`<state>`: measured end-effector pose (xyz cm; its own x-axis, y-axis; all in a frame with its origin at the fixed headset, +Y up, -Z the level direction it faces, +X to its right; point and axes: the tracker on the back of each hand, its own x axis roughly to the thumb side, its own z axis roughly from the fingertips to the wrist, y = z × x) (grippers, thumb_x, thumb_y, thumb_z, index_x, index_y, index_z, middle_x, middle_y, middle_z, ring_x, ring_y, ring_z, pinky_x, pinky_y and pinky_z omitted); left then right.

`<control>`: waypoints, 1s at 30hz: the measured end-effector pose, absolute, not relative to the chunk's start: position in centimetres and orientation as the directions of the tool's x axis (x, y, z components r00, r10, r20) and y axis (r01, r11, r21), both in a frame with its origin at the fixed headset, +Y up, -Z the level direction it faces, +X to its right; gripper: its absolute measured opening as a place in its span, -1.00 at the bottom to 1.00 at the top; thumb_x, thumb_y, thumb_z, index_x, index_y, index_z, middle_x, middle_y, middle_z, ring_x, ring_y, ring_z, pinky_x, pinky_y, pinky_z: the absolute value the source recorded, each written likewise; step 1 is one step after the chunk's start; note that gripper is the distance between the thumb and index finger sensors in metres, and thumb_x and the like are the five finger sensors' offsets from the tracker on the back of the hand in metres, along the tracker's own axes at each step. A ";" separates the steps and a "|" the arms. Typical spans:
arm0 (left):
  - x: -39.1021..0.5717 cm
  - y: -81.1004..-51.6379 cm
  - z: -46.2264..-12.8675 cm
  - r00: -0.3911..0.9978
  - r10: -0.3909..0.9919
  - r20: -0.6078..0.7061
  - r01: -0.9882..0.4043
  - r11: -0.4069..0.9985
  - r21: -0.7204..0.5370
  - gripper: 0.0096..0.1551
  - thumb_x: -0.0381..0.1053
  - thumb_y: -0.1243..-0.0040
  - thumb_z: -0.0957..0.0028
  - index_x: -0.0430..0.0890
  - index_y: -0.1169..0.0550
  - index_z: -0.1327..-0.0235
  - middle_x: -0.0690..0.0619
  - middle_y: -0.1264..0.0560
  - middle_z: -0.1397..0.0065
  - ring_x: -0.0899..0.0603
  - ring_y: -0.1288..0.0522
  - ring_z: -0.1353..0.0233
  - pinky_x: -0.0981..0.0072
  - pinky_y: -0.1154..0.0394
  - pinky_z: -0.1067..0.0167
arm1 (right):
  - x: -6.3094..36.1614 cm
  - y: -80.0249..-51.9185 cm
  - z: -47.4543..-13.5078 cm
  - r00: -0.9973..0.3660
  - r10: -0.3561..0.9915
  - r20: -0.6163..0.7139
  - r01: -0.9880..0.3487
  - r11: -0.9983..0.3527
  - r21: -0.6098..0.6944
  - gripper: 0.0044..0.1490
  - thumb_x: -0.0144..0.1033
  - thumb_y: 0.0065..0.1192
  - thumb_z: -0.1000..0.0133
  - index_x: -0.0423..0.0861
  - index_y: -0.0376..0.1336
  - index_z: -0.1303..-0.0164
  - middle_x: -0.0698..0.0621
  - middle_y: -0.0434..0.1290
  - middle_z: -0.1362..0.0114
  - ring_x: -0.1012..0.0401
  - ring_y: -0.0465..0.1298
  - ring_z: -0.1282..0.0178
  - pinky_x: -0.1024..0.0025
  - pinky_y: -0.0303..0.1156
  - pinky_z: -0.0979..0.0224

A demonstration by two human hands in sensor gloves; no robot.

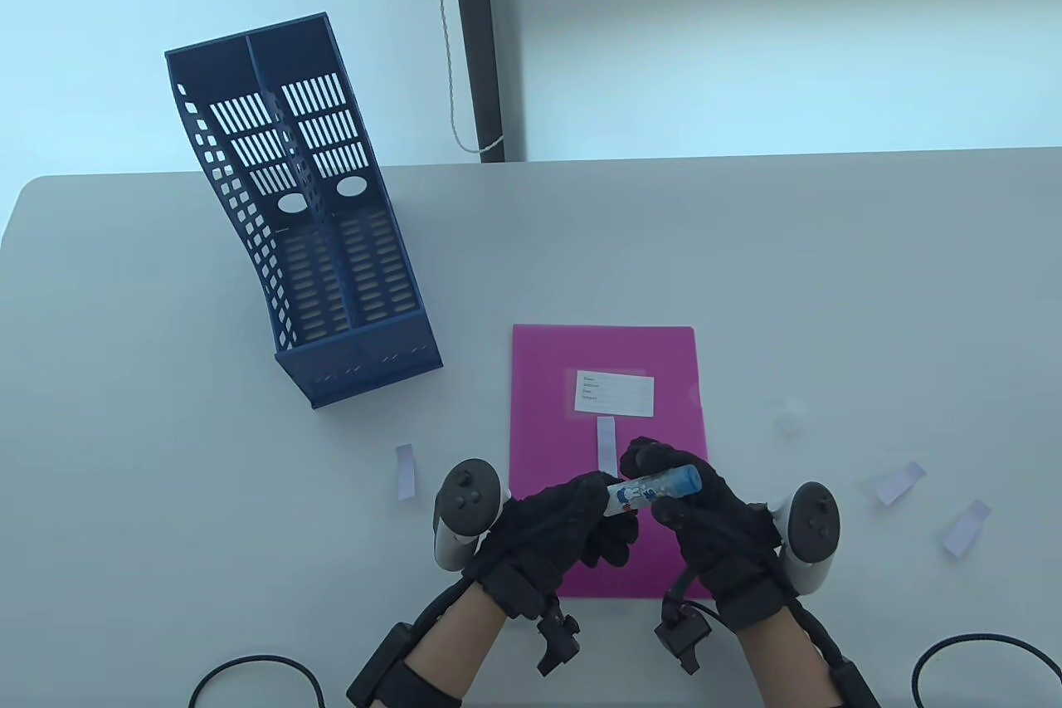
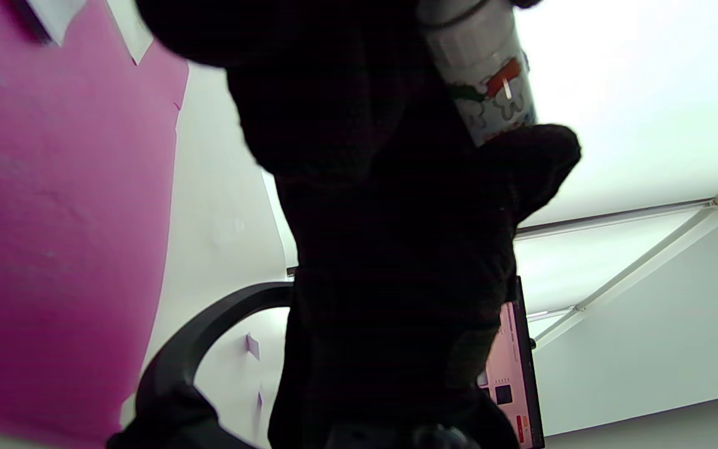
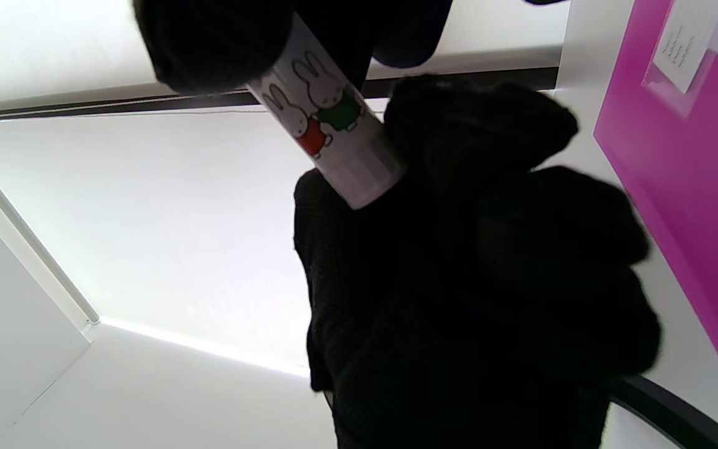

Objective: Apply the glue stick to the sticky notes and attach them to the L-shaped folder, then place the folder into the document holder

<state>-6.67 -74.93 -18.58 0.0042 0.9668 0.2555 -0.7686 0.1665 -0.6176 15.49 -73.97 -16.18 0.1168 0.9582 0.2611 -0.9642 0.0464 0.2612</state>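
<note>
Table view: both hands (image 1: 630,509) grip glue stick (image 1: 651,490); document holder (image 1: 311,227) compartments seemingly empty.

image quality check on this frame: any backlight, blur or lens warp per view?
Table view: even light, soft shadows, and the document holder bows from lens warp. Left wrist view: bright background leaves the left hand a black silhouette, and the pink folder is blurred. Right wrist view: same backlight on the right hand, though the glue stick print stays sharp.
</note>
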 end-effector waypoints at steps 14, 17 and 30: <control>-6.5 -74.3 -18.1 0.049 0.943 0.329 -0.803 0.233 -0.549 -0.29 0.17 0.08 -0.29 -0.33 -0.31 -0.46 -0.27 -0.50 -0.32 -0.13 -0.63 -0.11 0.19 -0.56 0.04 | 15.2 -74.3 -16.0 0.061 0.972 0.228 -0.962 -0.003 0.271 -0.17 0.04 0.19 -0.29 -0.03 0.02 -0.71 -0.12 0.24 -0.73 -0.12 -0.02 -0.79 -0.37 -0.10 -0.58; -6.5 -73.6 -18.0 0.121 0.902 0.415 -0.805 0.334 -0.491 -0.30 0.12 -0.03 -0.27 -0.25 -0.23 -0.50 -0.24 -0.43 -0.40 -0.12 -0.60 -0.21 0.15 -0.55 -0.03 | 15.3 -73.9 -16.0 0.044 0.967 0.250 -0.970 -0.018 0.241 -0.21 0.03 0.21 -0.28 -0.01 0.07 -0.68 -0.12 0.22 -0.74 -0.13 -0.02 -0.78 -0.36 -0.08 -0.58; -9.9 -70.1 -18.7 0.534 0.553 0.639 -0.620 0.770 -0.149 -0.19 0.22 -0.10 -0.23 -0.29 -0.28 -0.52 -0.32 -0.42 -0.42 -0.24 -0.58 -0.23 0.09 -0.54 0.01 | 19.2 -72.0 -14.8 -0.238 0.954 0.183 -0.921 -0.282 0.270 -0.27 -0.08 0.05 -0.32 0.14 -0.08 -0.68 -0.40 0.30 -0.62 -0.24 0.51 -0.43 -0.06 0.51 -0.29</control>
